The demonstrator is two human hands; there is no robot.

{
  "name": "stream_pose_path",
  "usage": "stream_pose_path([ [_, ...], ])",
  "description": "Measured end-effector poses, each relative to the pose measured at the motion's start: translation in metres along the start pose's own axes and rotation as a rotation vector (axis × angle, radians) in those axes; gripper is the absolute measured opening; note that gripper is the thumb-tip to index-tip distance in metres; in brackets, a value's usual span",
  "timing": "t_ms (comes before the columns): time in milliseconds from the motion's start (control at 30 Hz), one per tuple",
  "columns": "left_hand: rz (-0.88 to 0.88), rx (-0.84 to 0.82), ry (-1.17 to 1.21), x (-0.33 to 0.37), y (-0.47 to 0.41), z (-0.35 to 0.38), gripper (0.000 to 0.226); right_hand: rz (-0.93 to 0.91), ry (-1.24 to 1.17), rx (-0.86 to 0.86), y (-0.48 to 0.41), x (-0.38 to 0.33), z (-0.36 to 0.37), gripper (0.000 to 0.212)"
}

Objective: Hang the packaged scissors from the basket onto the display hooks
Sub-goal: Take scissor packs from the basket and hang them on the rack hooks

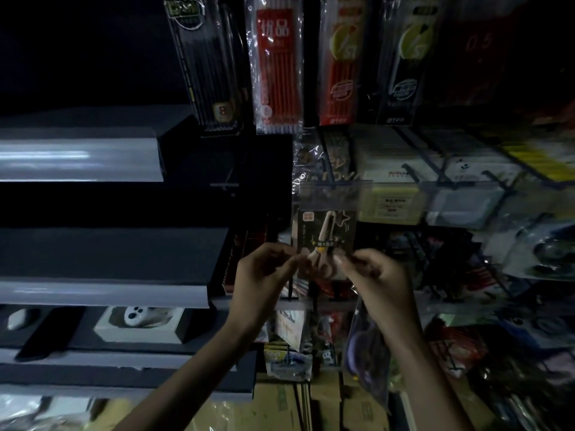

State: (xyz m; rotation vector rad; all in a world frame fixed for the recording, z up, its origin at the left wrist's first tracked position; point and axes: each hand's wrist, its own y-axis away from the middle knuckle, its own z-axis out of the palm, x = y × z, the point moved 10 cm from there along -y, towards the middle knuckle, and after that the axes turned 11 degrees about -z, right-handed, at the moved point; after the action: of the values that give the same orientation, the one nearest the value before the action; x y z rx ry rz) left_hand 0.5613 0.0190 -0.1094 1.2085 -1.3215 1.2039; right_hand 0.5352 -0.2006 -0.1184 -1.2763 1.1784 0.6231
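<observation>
Shelves [102,293] left; hanging packs [277,73] above — scissors pack [325,231] between 2 hands.

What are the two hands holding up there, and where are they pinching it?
A packaged scissors. The left hand pinches its lower left edge and the right hand its lower right edge; the top of the pack is free.

Two hands are raised: the left hand [264,272] and the right hand [378,276]. One scissors packet [326,234] sits pinched between their fingers [345,259]. Above the fingers hang four long pen packs [278,70] (two red, two dark). Left of the fingers run three pale shelf edges [77,157]; further goods are too dim and blurred to count.
</observation>
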Motion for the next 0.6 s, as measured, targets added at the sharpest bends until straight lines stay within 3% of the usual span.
stream_pose_path([
  [133, -0.018, 0.003, -0.019, -0.012, 0.000, 0.003, 0.009, 0.017, 0.072, 0.025, 0.005, 0.017, 0.000, 0.034],
  [267, -0.022, 0.023, -0.001, -0.012, -0.007, 0.007, 0.011, 0.032, 0.112, 0.076, -0.003, 0.020, 0.000, 0.020],
  [600, 0.045, 0.132, 0.006, -0.003, -0.045, 0.011, 0.012, -0.007, 0.298, 0.280, -0.036, 0.012, 0.004, 0.045],
])
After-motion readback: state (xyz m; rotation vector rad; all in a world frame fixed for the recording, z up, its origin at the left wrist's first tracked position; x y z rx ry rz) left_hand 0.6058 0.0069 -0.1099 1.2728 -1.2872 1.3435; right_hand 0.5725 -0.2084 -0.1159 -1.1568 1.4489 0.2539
